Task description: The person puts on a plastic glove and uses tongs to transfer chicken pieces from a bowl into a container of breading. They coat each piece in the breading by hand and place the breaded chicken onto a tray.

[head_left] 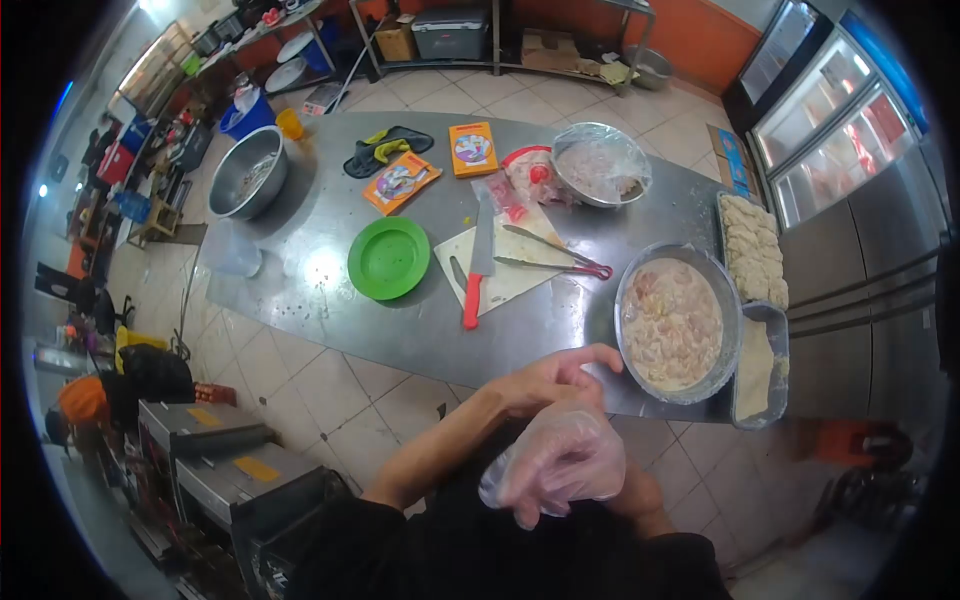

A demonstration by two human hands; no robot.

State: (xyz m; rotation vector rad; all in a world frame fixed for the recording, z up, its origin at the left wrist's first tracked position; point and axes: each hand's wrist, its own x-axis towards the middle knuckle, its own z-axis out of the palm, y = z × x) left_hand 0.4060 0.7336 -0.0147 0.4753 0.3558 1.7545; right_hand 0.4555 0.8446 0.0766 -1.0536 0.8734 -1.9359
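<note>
My right hand (562, 462) wears a clear plastic glove, its fingers partly curled and pointing down to the left. My left hand (565, 378) is bare and lies just above the gloved one, near its wrist, with the index finger stretched out toward the large bowl. Whether its other fingers pinch the glove is hidden. The large metal bowl (672, 325) of raw meat in pale batter stands close by on the right. Left of it, tongs (560, 262) and a red-handled knife (480, 262) lie on a white cutting board (515, 285).
On the metal table (320, 330) are a green plate (390, 257), orange packets (472, 149), a plastic-covered bowl (601, 165) and a deep metal bowl (249, 173). A tray of coated pieces (752, 250) and a tray of flour (756, 370) line the right edge.
</note>
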